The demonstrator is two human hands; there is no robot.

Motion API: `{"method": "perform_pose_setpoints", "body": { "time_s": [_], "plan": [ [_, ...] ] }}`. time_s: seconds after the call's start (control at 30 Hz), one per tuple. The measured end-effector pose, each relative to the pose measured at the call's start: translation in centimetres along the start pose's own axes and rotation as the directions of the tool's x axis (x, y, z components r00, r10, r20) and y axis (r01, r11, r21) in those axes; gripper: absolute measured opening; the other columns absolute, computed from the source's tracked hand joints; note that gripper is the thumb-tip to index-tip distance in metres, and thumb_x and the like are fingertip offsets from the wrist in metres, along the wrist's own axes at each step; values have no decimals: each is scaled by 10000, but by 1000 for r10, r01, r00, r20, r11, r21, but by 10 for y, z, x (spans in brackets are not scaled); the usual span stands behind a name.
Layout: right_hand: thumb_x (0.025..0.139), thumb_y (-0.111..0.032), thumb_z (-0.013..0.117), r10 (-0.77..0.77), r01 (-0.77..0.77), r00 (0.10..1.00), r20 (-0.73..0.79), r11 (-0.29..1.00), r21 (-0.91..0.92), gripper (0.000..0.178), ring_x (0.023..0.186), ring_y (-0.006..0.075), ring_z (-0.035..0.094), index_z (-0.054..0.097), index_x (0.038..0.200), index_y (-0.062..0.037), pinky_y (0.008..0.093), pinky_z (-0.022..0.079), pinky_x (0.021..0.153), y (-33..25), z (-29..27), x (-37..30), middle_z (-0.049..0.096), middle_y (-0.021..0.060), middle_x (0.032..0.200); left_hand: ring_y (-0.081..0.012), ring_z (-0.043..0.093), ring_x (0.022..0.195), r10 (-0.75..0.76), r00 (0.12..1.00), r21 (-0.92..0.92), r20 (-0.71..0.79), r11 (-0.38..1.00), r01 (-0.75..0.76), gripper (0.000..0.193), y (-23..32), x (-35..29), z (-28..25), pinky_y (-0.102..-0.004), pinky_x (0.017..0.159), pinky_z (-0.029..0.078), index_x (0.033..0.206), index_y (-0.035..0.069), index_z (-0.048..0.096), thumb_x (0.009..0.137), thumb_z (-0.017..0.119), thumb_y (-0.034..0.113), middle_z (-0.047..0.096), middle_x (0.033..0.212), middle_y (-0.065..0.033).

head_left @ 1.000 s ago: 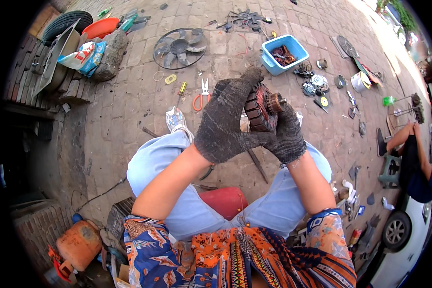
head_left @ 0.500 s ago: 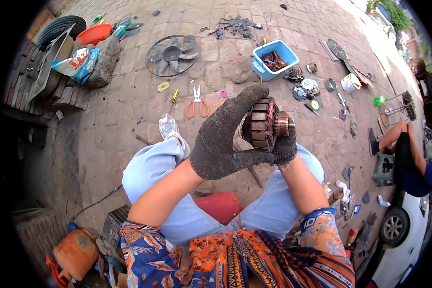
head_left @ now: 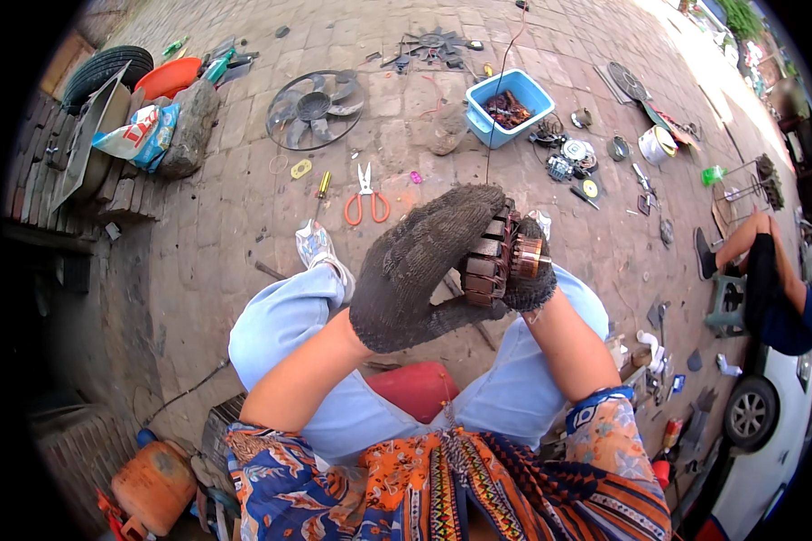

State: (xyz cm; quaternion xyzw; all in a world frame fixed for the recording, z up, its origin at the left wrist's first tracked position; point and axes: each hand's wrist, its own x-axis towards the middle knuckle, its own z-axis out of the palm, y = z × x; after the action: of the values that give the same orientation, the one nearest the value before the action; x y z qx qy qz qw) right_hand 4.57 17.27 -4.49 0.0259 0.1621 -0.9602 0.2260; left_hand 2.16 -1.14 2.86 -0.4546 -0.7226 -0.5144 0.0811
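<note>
An electric motor armature (head_left: 485, 270) with dark metal segments and a copper commutator is held up over my knees. My left hand (head_left: 419, 270), in a dark knit glove, wraps its fingers and thumb around the armature's left side. Also gloved, my right hand (head_left: 532, 287) is closed against the commutator end; its fingertips are partly hidden behind the armature. A thin dark strand of wire (head_left: 490, 149) runs up from the top of the armature, past the blue basin.
Beyond my hands stand the blue basin (head_left: 480, 126) of copper scrap and a fan (head_left: 313, 106). Orange-handled scissors (head_left: 366, 198) and a screwdriver (head_left: 323, 187) lie before my left foot. Motor parts (head_left: 568, 162) are scattered at right, near a seated person (head_left: 776, 279).
My hands and the armature have come slightly lower, and the armature has turned. My left fingers now cover more of its top. The wire strand shows more plainly above it.
</note>
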Motion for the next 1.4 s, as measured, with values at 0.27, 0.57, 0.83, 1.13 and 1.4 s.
{"method": "perform_pose_setpoints", "body": {
  "time_s": [0.27, 0.57, 0.83, 1.13, 1.4],
  "plan": [
    [875, -143, 528, -1, 1, 1000, 5, 999, -44, 351, 960, 171, 583, 466, 1201, -27, 312, 510, 831, -4, 6, -3, 561, 94, 1118, -247, 513, 1097, 24, 999, -11, -28, 1000, -24, 953, -2, -3, 5, -359, 969, 380, 1287, -31, 361, 511, 872, 185, 507, 1208, -144],
    [716, -191, 684, -116, 20, 970, -212, 913, -407, 485, 882, 152, 601, 518, 1121, 18, 291, 510, 790, -11, 13, -6, 607, 83, 1006, -301, 547, 1041, 131, 991, -21, -19, 991, -131, 751, -4, -1, 9, -372, 918, 420, 1174, -14, 470, 565, 843, 218, 555, 1129, -158],
    [605, -335, 756, -109, 14, 983, -146, 843, -538, 701, 921, 198, 607, 503, 1139, 42, 325, 505, 805, -14, 24, -7, 604, 122, 1033, -368, 534, 1084, 407, 913, 189, 31, 894, -406, 322, -3, -8, 6, -457, 875, 472, 936, 103, 640, 617, 678, 121, 590, 1114, -130],
    [680, -368, 720, -136, 33, 981, -136, 819, -573, 625, 880, 169, 603, 524, 1122, 28, 299, 500, 781, -12, 16, -4, 611, 98, 1014, -307, 547, 1047, 52, 993, 26, 107, 998, -55, 588, -2, -10, 6, -385, 909, 435, 1129, 34, 506, 630, 772, 197, 564, 1123, -145],
    [763, -44, 622, -184, 193, 978, 98, 618, -762, 311, 925, 145, 570, 567, 1070, -50, 288, 478, 818, -9, 0, -1, 601, 63, 1032, -276, 550, 1046, 79, 996, 94, -36, 993, -76, 897, -1, -5, 6, -379, 928, 415, 1238, -4, 414, 510, 871, 251, 536, 1162, -147]
  ]
}}
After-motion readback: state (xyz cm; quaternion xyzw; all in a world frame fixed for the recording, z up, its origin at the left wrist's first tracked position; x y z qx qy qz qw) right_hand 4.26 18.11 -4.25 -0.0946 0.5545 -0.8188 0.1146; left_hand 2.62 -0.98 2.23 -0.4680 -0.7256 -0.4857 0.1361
